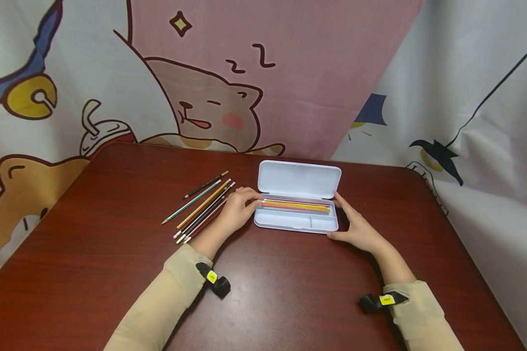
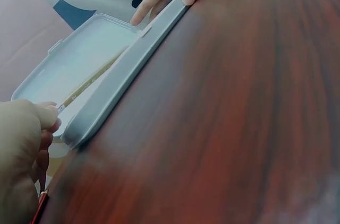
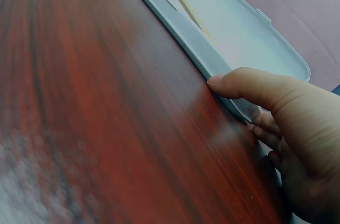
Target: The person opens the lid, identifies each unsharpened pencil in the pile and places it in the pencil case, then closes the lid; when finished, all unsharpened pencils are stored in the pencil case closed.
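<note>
Nearest are yellow tags [image 1: 212, 277] on the wrists, too small to read. The right hand [image 1: 355, 231] grips the pencil case [image 1: 281, 223] by its right end, thumb in front, fingers behind, maybe so it won't slide. At the case's left end, the left hand [image 1: 237, 209] pinches a yellow pencil [image 2: 90, 82] that reaches inside; I can't read its print. Loose pencils [image 1: 204, 204] lie left of the case. Behind it, a cloth [image 1: 312, 73] shows two Z letters [image 1: 263, 54].

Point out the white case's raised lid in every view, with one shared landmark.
Head: lid just right of centre.
Left wrist: lid, upper left.
Right wrist: lid, upper right.
Shared landmark: the right hand at one end of the case.
</note>
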{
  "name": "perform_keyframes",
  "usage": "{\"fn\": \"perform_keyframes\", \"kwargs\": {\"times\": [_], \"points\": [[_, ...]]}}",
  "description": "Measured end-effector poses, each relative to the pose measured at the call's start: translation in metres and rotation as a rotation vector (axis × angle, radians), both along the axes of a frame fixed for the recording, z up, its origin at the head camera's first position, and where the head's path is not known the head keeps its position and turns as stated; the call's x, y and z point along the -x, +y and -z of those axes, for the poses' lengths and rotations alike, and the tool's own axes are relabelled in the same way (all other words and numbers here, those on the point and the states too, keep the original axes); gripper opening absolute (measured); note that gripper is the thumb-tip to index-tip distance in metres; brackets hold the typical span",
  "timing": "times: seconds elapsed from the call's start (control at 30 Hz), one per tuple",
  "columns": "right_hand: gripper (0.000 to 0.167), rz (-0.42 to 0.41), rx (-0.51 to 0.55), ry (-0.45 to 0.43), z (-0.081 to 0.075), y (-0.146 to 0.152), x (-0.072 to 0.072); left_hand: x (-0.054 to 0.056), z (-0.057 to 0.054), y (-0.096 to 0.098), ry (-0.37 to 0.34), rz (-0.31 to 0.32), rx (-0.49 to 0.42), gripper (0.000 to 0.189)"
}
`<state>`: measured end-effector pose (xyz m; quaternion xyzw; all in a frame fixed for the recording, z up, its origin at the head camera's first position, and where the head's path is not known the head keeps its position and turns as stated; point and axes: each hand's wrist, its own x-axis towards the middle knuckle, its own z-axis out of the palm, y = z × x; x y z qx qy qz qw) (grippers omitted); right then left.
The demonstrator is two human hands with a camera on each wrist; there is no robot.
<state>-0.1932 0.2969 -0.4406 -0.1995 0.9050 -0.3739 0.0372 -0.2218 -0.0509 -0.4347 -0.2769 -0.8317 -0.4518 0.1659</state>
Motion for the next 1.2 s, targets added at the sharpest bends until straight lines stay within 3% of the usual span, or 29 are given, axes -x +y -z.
{"fn": "perform_keyframes", "kwargs": {"times": [0.63, 0.97, 1.2], "points": [[0.113, 0.001, 0.001, -0.011, 0.000, 0.000, 0.001, 0.002, 0.002, 0.002, -0.004, 0.008, 0.124, 0.010], [0.112, -0.019, 0.060, -0.008, -0.002, -0.001, -0.001, 0.002, 0.002, 0.002, -0.032, 0.001, 0.077, 0.011], [0.112, -0.014, 0.036, -0.009, -0.003, -0.002, -0.002, -0.009, -0.001, 0.000, -0.026, -0.042, 0.025, 0.016]]}}
